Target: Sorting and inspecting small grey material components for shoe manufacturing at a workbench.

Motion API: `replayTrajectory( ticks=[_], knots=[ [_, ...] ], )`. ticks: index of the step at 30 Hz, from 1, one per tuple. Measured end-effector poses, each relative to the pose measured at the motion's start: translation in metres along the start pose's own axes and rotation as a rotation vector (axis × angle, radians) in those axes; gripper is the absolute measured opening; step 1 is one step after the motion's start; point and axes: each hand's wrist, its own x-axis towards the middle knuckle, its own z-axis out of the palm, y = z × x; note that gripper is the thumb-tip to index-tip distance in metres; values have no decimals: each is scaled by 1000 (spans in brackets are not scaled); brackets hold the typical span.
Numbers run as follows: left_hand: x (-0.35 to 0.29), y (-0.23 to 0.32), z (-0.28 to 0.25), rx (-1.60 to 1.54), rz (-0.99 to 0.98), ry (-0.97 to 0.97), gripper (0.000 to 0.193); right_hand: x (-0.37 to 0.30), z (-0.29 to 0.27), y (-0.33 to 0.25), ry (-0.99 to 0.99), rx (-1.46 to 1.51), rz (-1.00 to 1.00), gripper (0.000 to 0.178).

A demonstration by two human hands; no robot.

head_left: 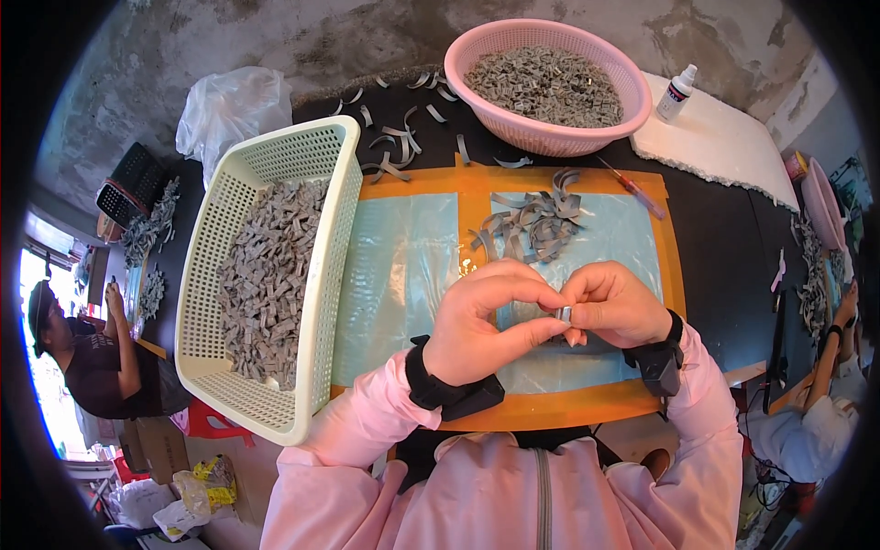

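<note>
A small grey folded strip piece [565, 314] sits pinched between the fingertips of both hands, held just above the near edge of the work mat. The left hand [481, 325] is curled nearly closed, thumb and forefinger pressing the piece from its left side. The right hand [616, 304] is likewise curled tight, its fingertips gripping the same piece from the right, so the two hands meet over it. Both wrists wear black bands, and pink sleeves [367, 417] come in from the lower edge.

Under the hands lies a pale blue mat [403, 266] bordered in orange tape, on a dark table [724, 247]. Just beyond the hands, on the mat, is a loose heap of grey strips [532, 225], well within reach but apart from the fingers. A red-handled tool [634, 188] lies to the right of that heap.

To the left of the hands stands a cream perforated rectangular basket [321, 275], about half filled with folded grey pieces [266, 275]. At the far edge of the table is a round pink basket [550, 137] holding a deep layer of similar grey pieces [545, 84]. More loose strips [394, 137] are scattered between the two baskets. A small white bottle [678, 92] stands on a white board to the right of the pink basket
</note>
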Motion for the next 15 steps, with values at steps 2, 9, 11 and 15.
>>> replayTrajectory(
  ticks=[2,9,11,15],
  knots=[
    [0,0,0,-43,-18,16,22,-1,0,-1,37,-24,-9,11],
    [2,-6,0,-624,-411,235,21,2,3,-2,207,-39,-138,13],
    [3,-9,-4,-697,-427,234,20,3,4,-1,235,-53,-142,13],
    [2,-15,-4,-775,-439,209,17,6,5,1,275,-73,-167,12]
  ],
)
